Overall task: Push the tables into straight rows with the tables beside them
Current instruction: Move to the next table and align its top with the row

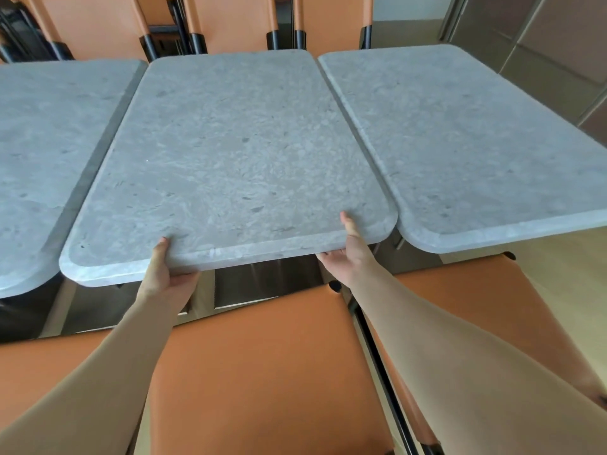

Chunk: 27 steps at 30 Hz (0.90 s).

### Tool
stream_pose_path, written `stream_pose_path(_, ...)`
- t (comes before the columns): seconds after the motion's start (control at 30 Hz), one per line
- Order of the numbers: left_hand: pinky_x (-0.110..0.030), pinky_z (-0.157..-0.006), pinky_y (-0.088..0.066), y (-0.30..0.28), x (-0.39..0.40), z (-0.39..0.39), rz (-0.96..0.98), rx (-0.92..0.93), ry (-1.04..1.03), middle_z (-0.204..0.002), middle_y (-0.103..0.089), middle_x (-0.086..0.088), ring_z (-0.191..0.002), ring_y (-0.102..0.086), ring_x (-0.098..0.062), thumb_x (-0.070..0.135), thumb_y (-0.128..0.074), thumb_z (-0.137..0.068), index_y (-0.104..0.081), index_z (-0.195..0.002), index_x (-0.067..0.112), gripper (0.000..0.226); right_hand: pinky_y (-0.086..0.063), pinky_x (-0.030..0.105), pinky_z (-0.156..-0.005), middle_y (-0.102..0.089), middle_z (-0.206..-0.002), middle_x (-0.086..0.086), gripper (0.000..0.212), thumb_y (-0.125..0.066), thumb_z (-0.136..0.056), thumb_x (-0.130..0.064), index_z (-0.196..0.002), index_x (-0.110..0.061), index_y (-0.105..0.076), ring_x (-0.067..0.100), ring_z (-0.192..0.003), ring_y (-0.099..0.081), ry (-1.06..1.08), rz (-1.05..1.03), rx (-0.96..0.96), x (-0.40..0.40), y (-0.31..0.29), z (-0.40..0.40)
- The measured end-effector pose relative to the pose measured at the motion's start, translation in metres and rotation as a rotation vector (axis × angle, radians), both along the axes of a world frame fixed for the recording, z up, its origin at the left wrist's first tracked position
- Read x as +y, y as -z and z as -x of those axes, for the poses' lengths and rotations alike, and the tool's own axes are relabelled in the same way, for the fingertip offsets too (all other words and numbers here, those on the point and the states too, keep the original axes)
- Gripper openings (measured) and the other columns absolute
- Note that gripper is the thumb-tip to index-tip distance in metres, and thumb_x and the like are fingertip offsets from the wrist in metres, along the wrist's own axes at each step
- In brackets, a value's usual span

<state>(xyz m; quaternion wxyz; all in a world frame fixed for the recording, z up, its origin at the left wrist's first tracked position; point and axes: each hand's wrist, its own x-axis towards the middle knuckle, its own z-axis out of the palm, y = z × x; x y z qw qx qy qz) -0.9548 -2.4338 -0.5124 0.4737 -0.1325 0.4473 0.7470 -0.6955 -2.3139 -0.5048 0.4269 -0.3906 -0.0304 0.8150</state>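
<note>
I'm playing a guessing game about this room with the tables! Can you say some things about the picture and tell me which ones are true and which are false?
1. Both hands grip the near edge of the middle table. True: the left hand and right hand each have a thumb on top.
2. The tabletops are bright red. False: they are speckled grey stone.
3. Three tables show, with the left table and right table beside the middle one. True.
4. Plates sit on the middle table. False: its top is bare.
5. The chairs are blue. False: they are orange.
</note>
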Motion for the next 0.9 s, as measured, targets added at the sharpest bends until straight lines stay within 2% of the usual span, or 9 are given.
stream_pose_path(0.07, -0.034, -0.095, -0.057, 0.001, 0.000, 0.002, -0.006, 0.020, 0.022, -0.108, -0.078, 0.001, -0.103, -0.074, -0.015, 0.031, -0.073, -0.092, -0.071, -0.111, 0.019, 0.023, -0.055, 0.043, -0.102, -0.077, -0.112, 0.011, 0.043, -0.075, -0.091, -0.032, -0.126, -0.009, -0.066, 0.029, -0.106, -0.073, -0.003, -0.014, -0.005, -0.001, 0.000, 0.000)
stream_pose_path(0.17, -0.035, -0.082, -0.059, 0.001, -0.001, 0.001, -0.012, 0.029, 0.023, -0.112, -0.077, 0.002, -0.103, -0.074, -0.015, 0.029, -0.073, -0.091, -0.069, -0.120, 0.021, 0.031, -0.055, 0.043, -0.102, -0.077, -0.112, 0.012, 0.041, -0.075, -0.092, -0.032, -0.125, -0.008, -0.065, 0.029, -0.107, -0.073, -0.008, -0.031, -0.018, -0.002, 0.002, -0.001)
stream_pose_path(0.27, -0.036, -0.080, -0.060, 0.000, -0.003, 0.000, -0.022, 0.039, 0.031, -0.102, -0.079, 0.002, -0.097, -0.075, -0.015, 0.028, -0.073, -0.091, -0.070, -0.109, 0.021, 0.020, -0.056, 0.043, -0.101, -0.077, -0.111, 0.013, 0.041, -0.075, -0.092, -0.032, -0.123, -0.007, -0.066, 0.030, -0.106, -0.073, -0.004, -0.042, -0.032, -0.003, 0.001, -0.001)
stream_pose_path(0.47, -0.036, -0.072, -0.059, 0.001, -0.007, -0.002, -0.014, 0.062, 0.063, -0.109, -0.076, 0.002, -0.099, -0.073, -0.016, 0.031, -0.070, -0.094, -0.068, -0.110, 0.021, 0.019, -0.056, 0.045, -0.100, -0.076, -0.111, 0.014, 0.040, -0.076, -0.091, -0.030, -0.122, -0.007, -0.065, 0.031, -0.105, -0.073, -0.008, -0.054, -0.059, -0.007, 0.001, -0.003)
stream_pose_path(0.53, -0.036, -0.074, -0.060, -0.002, -0.008, -0.003, -0.005, 0.071, 0.069, -0.108, -0.075, 0.002, -0.099, -0.072, -0.016, 0.032, -0.070, -0.094, -0.068, -0.108, 0.021, 0.018, -0.057, 0.046, -0.099, -0.076, -0.112, 0.014, 0.041, -0.077, -0.091, -0.029, -0.122, -0.006, -0.065, 0.032, -0.105, -0.073, -0.005, -0.062, -0.059, -0.008, 0.000, -0.005)
stream_pose_path(0.6, -0.038, -0.081, -0.060, -0.002, -0.011, -0.003, -0.001, 0.063, 0.063, -0.111, -0.074, 0.000, -0.100, -0.072, -0.018, 0.031, -0.072, -0.093, -0.068, -0.111, 0.019, 0.023, -0.056, 0.046, -0.099, -0.075, -0.113, 0.014, 0.042, -0.076, -0.091, -0.029, -0.123, -0.006, -0.063, 0.032, -0.105, -0.072, -0.003, -0.068, -0.063, -0.010, 0.001, -0.006)
stream_pose_path(0.7, -0.040, -0.074, -0.061, -0.001, -0.016, -0.003, -0.001, 0.029, 0.040, -0.115, -0.074, -0.002, -0.102, -0.073, -0.021, 0.029, -0.075, -0.090, -0.066, -0.124, 0.018, 0.037, -0.057, 0.046, -0.099, -0.074, -0.114, 0.014, 0.042, -0.077, -0.091, -0.029, -0.123, -0.007, -0.063, 0.031, -0.106, -0.072, -0.008, -0.071, -0.064, -0.014, 0.002, -0.009)
stream_pose_path(0.77, -0.039, -0.071, -0.061, -0.003, -0.020, -0.006, -0.005, 0.019, 0.043, -0.113, -0.074, -0.002, -0.101, -0.073, -0.021, 0.029, -0.075, -0.090, -0.066, -0.123, 0.018, 0.035, -0.057, 0.047, -0.099, -0.075, -0.114, 0.014, 0.043, -0.078, -0.090, -0.029, -0.124, -0.007, -0.063, 0.032, -0.105, -0.072, -0.012, -0.067, -0.057, -0.016, 0.003, -0.011)
stream_pose_path(0.9, -0.039, -0.082, -0.061, -0.003, -0.025, -0.011, 0.002, 0.017, 0.050, -0.110, -0.074, -0.001, -0.099, -0.073, -0.020, 0.029, -0.076, -0.090, -0.067, -0.114, 0.018, 0.029, -0.055, 0.048, -0.102, -0.074, -0.116, 0.014, 0.045, -0.077, -0.090, -0.029, -0.126, -0.007, -0.063, 0.032, -0.108, -0.072, -0.023, -0.080, -0.054, -0.019, 0.007, -0.013)
